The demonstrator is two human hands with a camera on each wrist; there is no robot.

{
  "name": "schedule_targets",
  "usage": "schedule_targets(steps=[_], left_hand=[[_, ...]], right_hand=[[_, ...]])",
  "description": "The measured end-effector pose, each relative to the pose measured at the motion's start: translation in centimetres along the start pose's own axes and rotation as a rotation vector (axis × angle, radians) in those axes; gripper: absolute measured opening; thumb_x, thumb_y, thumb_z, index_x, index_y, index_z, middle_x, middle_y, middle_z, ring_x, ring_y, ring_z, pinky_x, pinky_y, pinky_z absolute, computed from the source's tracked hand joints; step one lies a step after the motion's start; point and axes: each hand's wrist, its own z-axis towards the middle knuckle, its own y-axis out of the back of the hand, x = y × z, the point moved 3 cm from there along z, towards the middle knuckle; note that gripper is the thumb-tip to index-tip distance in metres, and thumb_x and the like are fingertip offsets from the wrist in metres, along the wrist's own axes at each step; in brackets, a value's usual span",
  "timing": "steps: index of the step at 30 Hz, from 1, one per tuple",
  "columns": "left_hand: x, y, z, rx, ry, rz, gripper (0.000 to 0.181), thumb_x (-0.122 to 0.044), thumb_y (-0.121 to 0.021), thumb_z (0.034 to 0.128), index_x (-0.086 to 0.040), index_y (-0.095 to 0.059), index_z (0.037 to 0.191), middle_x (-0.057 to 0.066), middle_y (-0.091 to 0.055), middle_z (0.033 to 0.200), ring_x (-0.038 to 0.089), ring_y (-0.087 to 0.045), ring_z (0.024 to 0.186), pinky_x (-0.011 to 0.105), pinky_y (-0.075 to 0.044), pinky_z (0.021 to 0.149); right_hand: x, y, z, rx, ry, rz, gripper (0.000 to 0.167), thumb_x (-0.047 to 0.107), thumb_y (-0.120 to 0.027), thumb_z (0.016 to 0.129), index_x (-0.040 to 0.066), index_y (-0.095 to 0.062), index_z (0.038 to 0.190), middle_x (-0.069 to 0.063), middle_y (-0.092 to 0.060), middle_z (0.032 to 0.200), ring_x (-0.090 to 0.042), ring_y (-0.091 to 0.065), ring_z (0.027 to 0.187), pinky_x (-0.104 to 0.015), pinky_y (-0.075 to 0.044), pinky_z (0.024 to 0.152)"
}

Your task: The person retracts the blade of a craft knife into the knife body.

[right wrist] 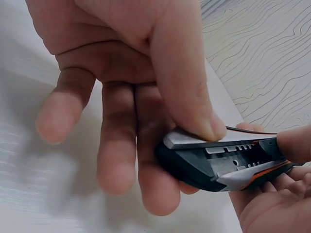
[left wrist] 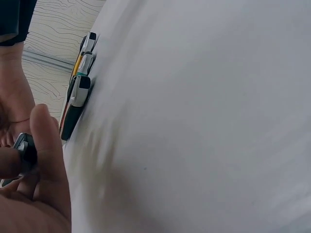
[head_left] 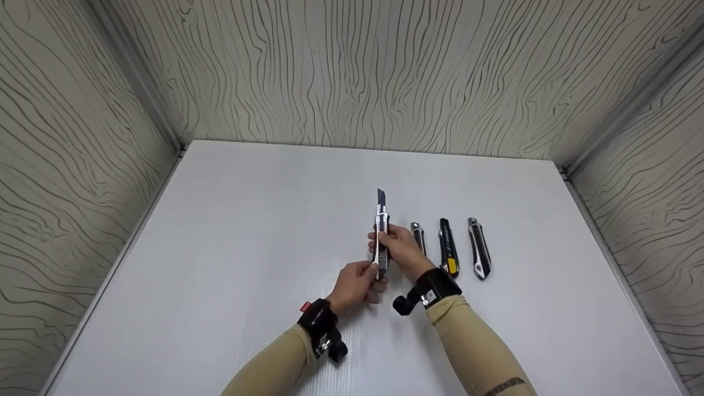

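A silver and black utility knife points away from me in the head view, its dark blade out. My right hand grips the middle of the body, thumb on top. At the tail end, my left hand pinches the handle. The right wrist view shows one thumb on the rounded tail of the knife and the other thumb at its slider slot. Only the end of the knife appears between fingers in the left wrist view; the blade is hidden there.
Right of my hands lie a silver and black knife, partly covered by my right hand, a black and yellow knife and another silver and black knife. They rest on a white table with wood-patterned walls around it.
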Motion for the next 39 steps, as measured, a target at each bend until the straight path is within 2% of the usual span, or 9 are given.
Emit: schedule_targets(steps=[4, 10, 17, 23, 29, 36, 39], left_hand=[[0.04, 0.12, 0.05, -0.006, -0.007, 0.017, 0.033, -0.019, -0.044, 0.1037, 0.009, -0.06, 0.109, 0.023, -0.071, 0.098, 0.013, -0.064, 0.068, 0.025, -0.055, 0.053], [-0.02, 0.16, 0.06, -0.009, -0.009, 0.028, 0.033, -0.021, -0.044, 0.1035, 0.008, -0.061, 0.105, 0.024, -0.071, 0.098, 0.012, -0.064, 0.067, 0.026, -0.055, 0.052], [-0.17, 0.12, -0.09, -0.014, -0.007, 0.016, 0.032, -0.019, -0.045, 0.1029, 0.008, -0.061, 0.106, 0.023, -0.071, 0.097, 0.012, -0.064, 0.066, 0.025, -0.056, 0.052], [-0.23, 0.05, -0.04, -0.009, 0.004, -0.025, 0.03, -0.017, -0.045, 0.1025, 0.009, -0.061, 0.105, 0.024, -0.07, 0.095, 0.012, -0.062, 0.062, 0.023, -0.054, 0.051], [-0.14, 0.08, 0.05, -0.022, -0.005, -0.004, 0.032, -0.019, -0.045, 0.1022, 0.009, -0.061, 0.105, 0.026, -0.07, 0.096, 0.012, -0.063, 0.062, 0.026, -0.056, 0.052], [-0.06, 0.2, 0.07, -0.035, 0.004, 0.009, 0.034, -0.022, -0.046, 0.1028, 0.007, -0.062, 0.107, 0.024, -0.071, 0.096, 0.012, -0.064, 0.061, 0.028, -0.057, 0.053], [-0.01, 0.23, 0.06, -0.037, 0.001, 0.014, 0.034, -0.022, -0.046, 0.1027, 0.008, -0.062, 0.108, 0.022, -0.072, 0.095, 0.011, -0.064, 0.061, 0.028, -0.058, 0.053]], right_hand=[[0.03, -0.03, -0.02, 0.019, 0.007, -0.005, 0.037, 0.003, -0.045, 0.1, -0.011, -0.043, 0.134, -0.028, -0.057, 0.124, -0.015, -0.065, 0.088, -0.028, -0.057, 0.086], [0.04, 0.04, -0.05, 0.034, 0.009, -0.021, 0.038, 0.004, -0.045, 0.101, -0.01, -0.042, 0.136, -0.026, -0.058, 0.125, -0.014, -0.066, 0.09, -0.027, -0.056, 0.086], [0.09, 0.03, -0.15, 0.049, -0.006, -0.01, 0.041, 0.002, -0.043, 0.1, -0.009, -0.037, 0.14, -0.031, -0.051, 0.134, -0.014, -0.065, 0.093, -0.026, -0.055, 0.089], [0.04, -0.04, -0.1, 0.056, -0.005, -0.007, 0.043, 0.0, -0.043, 0.1, -0.008, -0.035, 0.142, -0.031, -0.049, 0.136, -0.014, -0.064, 0.094, -0.026, -0.054, 0.09], [0.09, -0.1, -0.08, 0.053, -0.005, -0.026, 0.043, 0.0, -0.043, 0.1, -0.008, -0.036, 0.142, -0.029, -0.051, 0.135, -0.014, -0.064, 0.093, -0.026, -0.054, 0.089], [0.17, -0.2, -0.24, 0.035, -0.025, -0.063, 0.046, 0.001, -0.045, 0.1, -0.003, -0.035, 0.144, -0.026, -0.053, 0.136, -0.017, -0.064, 0.102, -0.035, -0.049, 0.1], [0.1, -0.18, -0.26, 0.036, -0.022, -0.075, 0.047, 0.002, -0.045, 0.1, -0.003, -0.034, 0.145, -0.024, -0.054, 0.136, -0.017, -0.063, 0.103, -0.035, -0.049, 0.101]])
